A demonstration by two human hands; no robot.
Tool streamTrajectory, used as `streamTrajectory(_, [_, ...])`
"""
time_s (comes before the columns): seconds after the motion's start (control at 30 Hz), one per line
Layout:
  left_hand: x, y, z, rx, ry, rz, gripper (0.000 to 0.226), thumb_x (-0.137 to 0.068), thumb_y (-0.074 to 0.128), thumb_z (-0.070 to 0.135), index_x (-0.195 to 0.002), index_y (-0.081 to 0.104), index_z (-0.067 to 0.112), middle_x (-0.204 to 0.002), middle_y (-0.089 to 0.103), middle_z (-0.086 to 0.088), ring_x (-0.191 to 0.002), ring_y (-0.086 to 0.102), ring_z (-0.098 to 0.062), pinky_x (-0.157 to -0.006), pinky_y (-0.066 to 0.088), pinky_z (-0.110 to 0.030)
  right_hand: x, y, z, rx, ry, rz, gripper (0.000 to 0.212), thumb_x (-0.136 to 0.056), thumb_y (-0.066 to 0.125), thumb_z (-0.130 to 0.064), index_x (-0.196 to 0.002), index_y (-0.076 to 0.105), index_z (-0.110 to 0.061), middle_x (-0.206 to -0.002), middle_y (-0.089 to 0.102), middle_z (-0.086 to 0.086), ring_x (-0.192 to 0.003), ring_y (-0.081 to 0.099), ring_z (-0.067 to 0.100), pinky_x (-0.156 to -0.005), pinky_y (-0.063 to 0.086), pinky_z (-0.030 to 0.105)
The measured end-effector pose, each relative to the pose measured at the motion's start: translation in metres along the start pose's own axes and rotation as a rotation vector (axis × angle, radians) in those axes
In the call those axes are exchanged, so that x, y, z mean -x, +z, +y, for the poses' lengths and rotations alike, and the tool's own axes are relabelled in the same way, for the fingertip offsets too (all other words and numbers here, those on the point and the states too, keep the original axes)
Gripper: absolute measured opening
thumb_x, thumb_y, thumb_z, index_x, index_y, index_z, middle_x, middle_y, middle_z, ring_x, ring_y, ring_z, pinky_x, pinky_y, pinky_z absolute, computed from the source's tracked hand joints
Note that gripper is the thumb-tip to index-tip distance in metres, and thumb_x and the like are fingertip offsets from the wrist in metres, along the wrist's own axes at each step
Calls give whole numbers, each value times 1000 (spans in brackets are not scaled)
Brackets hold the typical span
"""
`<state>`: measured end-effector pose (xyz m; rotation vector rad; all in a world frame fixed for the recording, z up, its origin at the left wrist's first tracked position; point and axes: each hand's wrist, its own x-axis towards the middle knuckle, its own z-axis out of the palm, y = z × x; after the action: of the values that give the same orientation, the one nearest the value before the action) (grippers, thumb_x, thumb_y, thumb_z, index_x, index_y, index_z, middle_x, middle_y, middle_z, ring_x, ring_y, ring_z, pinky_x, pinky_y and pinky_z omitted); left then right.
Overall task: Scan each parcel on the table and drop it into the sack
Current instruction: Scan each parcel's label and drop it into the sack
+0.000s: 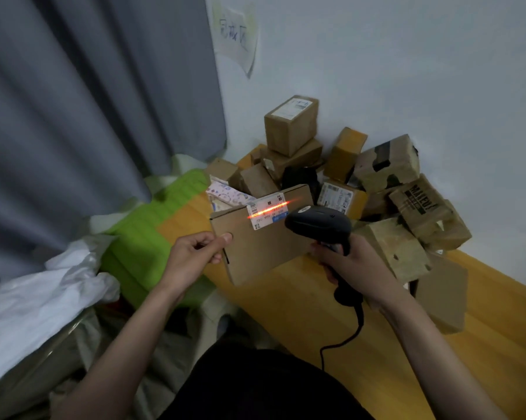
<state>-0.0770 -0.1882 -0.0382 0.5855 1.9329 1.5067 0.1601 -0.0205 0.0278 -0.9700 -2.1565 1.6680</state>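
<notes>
Nearest the body on the left, the white sack lies open beside the left hand, whose fingers pinch the flat parcel's left edge above the counter. Right of it, the right hand grips the scanner, its red line crossing the label lengthwise. Farther back, unscanned boxes are piled against the wall, so the drop goes leftward and down, I judge.
</notes>
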Motion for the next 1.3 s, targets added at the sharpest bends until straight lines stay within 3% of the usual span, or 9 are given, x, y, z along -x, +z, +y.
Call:
streamTrajectory(0.2, [37,-44,-23,43,-58,108,28,-86,77,29,-62,66,19,-62,58,1,-63,56,-10,-74,50,-29,-13,39,-9,44,-27,-152,11,-96,64,-20,-86,62,-14,-52,58,-3,-47,54,12,-50,46,25])
streamTrajectory(0.4, [95,-110,-51,101,-100,300,41,-89,75,23,-78,61,-14,-65,59,-10,-60,55,-14,-67,48,-22,-24,113,-33,109,-45,-404,32,-97,62,-18,-66,56,-13,-50,53,0,-45,50,15,-52,42,30])
streamTrajectory(0.57, [169,-175,-79,97,-179,456,42,-89,75,24,-76,59,-13,-64,59,-9,-62,55,-17,-68,45,-24,-17,204,-56,204,-35,-613,35,-96,65,-27,-66,59,-9,-51,54,6,-46,49,16,-52,41,26])
streamTrajectory(0.7, [243,-237,-111,-11,-282,559,44,-86,77,37,-68,59,0,-61,59,-6,-62,54,-16,-67,42,-29,3,286,-69,201,-9,-710,27,-95,66,-21,-71,61,-8,-53,54,4,-43,47,14,-48,38,23])
streamTrajectory(0.8, [292,-281,-135,-129,-360,634,34,-85,79,36,-68,66,8,-68,68,-6,-62,59,-17,-63,45,-30,20,340,-72,200,20,-772,28,-95,65,-15,-68,60,-11,-48,54,-6,-40,44,11,-45,36,20])
streamTrajectory(0.93, [338,-335,-168,-406,-449,718,20,-76,87,34,-74,72,19,-74,70,2,-67,64,-12,-61,49,-25,37,394,-67,229,62,-800,30,-95,65,-16,-68,58,-5,-46,53,-4,-40,44,13,-45,36,23])
streamTrajectory(1.03, [348,-367,-199,-578,-498,655,21,-72,89,30,-81,74,18,-81,66,-1,-71,63,-19,-66,53,-33,45,421,-60,248,113,-783,33,-93,68,-21,-70,60,1,-49,54,4,-45,47,17,-48,38,27])
streamTrajectory(1.13, [339,-387,-226,-725,-535,547,17,-75,85,26,-79,73,15,-84,62,-3,-75,62,-25,-66,43,-30,49,441,-53,257,153,-763,30,-92,69,-23,-67,61,-7,-52,56,4,-47,50,17,-49,40,30])
streamTrajectory(1.3, [307,-392,-272,-913,-596,336,21,-91,65,26,-109,65,16,-105,65,-11,-94,64,-34,-76,49,-40,47,460,-45,294,207,-767,26,-92,69,-21,-71,62,-8,-55,56,3,-48,50,17,-51,40,33])
